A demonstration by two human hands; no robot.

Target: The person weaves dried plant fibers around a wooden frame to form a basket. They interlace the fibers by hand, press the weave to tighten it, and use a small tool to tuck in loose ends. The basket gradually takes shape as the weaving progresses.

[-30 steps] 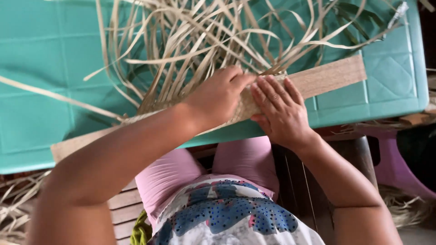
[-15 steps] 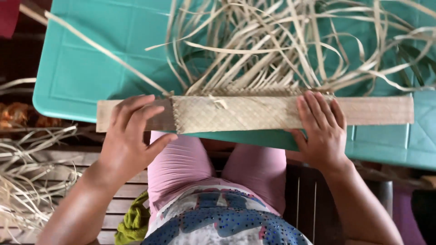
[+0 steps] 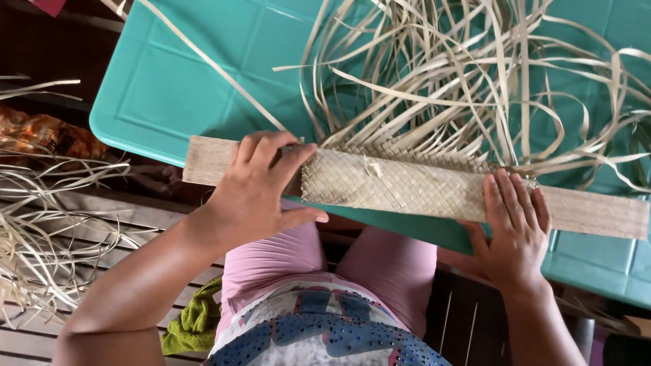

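- Head view: the left hand grips the wooden board, fingers curled over its top edge, thumb underneath, right beside the woven strip.
- The right hand lies flat, fingers together, pressing the strip's other end onto the board.
- Board and strip lie across the near edge of the teal table, above the person's lap.
- Loose straw strands fan out from the weave over the table; more straw lies on the floor at left.

Pink trousers; blue-patterned sequinned top
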